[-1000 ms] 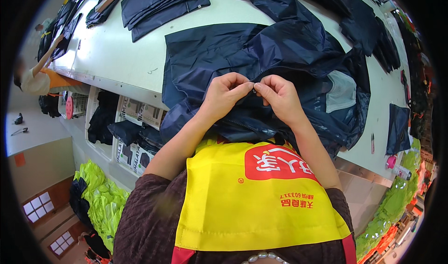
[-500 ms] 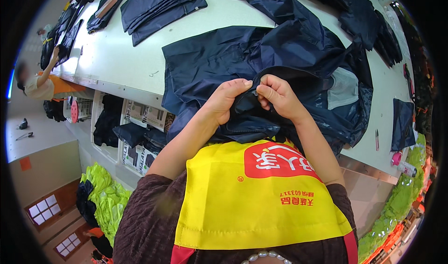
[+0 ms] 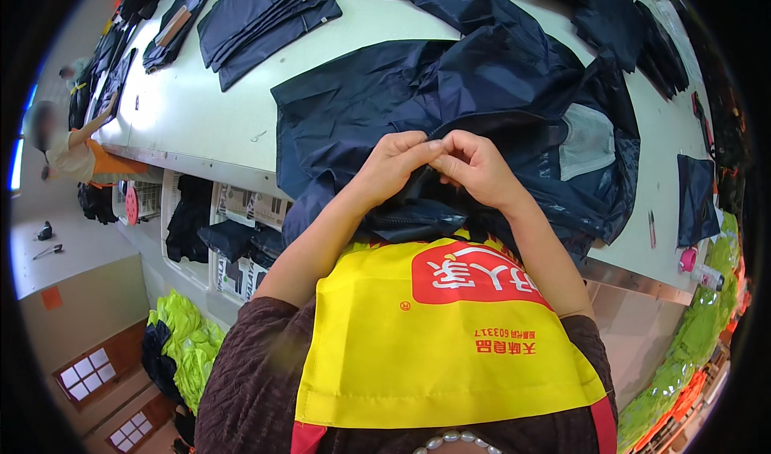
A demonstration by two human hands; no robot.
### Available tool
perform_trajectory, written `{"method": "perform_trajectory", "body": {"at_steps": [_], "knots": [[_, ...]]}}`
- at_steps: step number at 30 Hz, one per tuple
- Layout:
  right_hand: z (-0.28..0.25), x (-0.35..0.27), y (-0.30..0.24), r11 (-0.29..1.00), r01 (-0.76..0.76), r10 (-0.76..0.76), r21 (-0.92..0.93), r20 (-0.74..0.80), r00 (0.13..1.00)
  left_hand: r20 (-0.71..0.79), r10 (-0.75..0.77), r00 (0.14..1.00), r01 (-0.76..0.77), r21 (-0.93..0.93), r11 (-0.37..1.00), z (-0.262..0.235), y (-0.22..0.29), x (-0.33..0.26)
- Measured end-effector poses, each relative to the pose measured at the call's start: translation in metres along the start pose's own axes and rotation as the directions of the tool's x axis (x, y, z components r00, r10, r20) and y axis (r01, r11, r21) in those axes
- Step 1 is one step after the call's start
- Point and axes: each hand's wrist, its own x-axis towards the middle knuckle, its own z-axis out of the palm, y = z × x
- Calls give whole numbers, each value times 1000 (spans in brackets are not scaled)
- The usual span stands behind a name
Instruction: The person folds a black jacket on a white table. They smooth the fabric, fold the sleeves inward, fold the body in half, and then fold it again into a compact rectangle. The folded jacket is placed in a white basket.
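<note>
A dark navy rain jacket (image 3: 361, 93) lies spread on the white table, its near edge hanging toward my yellow apron (image 3: 361, 342). My left hand (image 3: 393, 165) and my right hand (image 3: 474, 169) meet at the jacket's zipper edge, thumbs and fingers pinched together. The bit of zipper between the fingertips is mostly covered by them. From there the zipper line curves up and to the right. Inside the jacket, on the right, a pale mesh patch (image 3: 586, 142) shows.
Folded dark garments (image 3: 269, 20) are stacked at the back left of the table (image 3: 201, 117). Small snips (image 3: 652, 229) and a bottle with a pink cap (image 3: 705, 273) are at the right. White crates (image 3: 173, 213) stand below the left edge. Another person (image 3: 68, 145) works far left.
Both hands have drawn closer together, their fingertips now meeting at the zipper edge. The view has shifted slightly; the jacket lies much as before.
</note>
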Motion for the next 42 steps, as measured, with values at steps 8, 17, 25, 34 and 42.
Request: {"method": "perform_trajectory", "body": {"at_steps": [8, 17, 25, 34, 42], "knots": [[19, -2, 14, 982, 187, -174, 40, -223, 959, 0, -302, 953, 229, -656, 719, 11, -7, 6], [-6, -25, 12, 998, 46, -33, 31, -334, 942, -30, -214, 976, 195, -310, 931, 21, 4, 4], [-262, -202, 88, 691, -466, -524, -553, -827, 204, -83, -77, 994, 83, 79, 993, 15, 9, -7], [-321, -321, 152, 167, -798, -205, -579, -812, 546, -24, -215, 976, 216, 129, 968, 10, 20, -23], [-376, -344, 170, -82, -846, -543, -527, -688, 481, -52, -214, 975, 220, 186, 958, 7, 16, -27]]}}
